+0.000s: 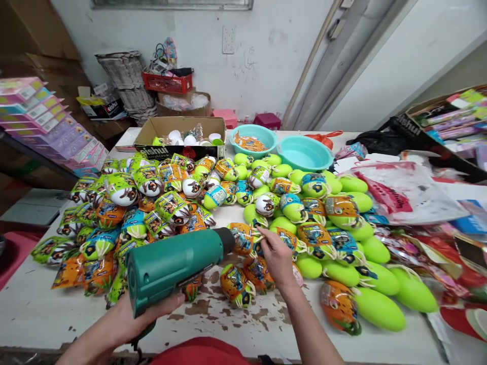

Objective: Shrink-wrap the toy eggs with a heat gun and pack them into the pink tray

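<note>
The left hand [152, 314] grips the green heat gun [175, 264], nozzle pointing right and slightly far. Just beyond the nozzle, the orange wrapped egg [241, 239] lies near-left of the right hand's [278, 259] pinched fingertips, at its tied end.

"eishui" shows on the open box [180, 151] at the back of the table [262, 332], the left carton [113, 108] and the right carton [410, 124]. Lettering on the wrapped eggs [243, 238] and handwriting on the wall [281, 56] are unclear.
</note>
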The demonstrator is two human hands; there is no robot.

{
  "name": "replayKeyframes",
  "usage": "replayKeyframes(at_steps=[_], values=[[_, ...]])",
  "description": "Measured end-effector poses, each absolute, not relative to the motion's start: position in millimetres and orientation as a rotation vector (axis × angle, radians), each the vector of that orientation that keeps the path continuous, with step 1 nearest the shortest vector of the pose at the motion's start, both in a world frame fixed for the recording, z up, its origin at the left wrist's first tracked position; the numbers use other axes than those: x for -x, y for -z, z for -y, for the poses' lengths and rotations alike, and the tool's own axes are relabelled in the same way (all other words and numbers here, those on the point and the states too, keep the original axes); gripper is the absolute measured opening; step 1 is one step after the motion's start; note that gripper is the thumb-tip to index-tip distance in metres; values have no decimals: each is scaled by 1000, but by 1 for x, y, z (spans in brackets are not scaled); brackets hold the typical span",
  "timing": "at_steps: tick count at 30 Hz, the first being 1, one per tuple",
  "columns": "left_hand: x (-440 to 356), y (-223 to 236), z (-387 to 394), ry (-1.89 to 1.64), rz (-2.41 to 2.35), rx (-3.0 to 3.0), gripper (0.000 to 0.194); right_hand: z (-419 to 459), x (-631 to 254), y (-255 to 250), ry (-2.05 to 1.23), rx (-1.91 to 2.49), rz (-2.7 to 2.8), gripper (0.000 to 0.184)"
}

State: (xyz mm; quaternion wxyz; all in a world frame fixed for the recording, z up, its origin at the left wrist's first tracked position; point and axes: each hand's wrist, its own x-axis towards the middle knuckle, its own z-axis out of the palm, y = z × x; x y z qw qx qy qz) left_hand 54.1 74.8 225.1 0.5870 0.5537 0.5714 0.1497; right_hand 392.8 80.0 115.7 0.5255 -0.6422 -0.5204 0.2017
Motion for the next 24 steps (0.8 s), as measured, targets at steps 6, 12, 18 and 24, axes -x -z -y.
replayKeyframes(at_steps=[6,12,18,24], values=[[-66,-232,-104,-459,-1221,-1125,28,-74,-402,-103,-868,1491,1055,28],[-57,-226,-90,-335,-1232,-1037,32,-76,-391,-65,-1011,1418,523,45],[-62,-215,-94,-365,-1360,-1193,31,-85,-378,-53,-1037,1496,532,46],[-71,-203,-106,-301,-1293,-1172,31,-102,-378,-42,-682,1779,811,35]])
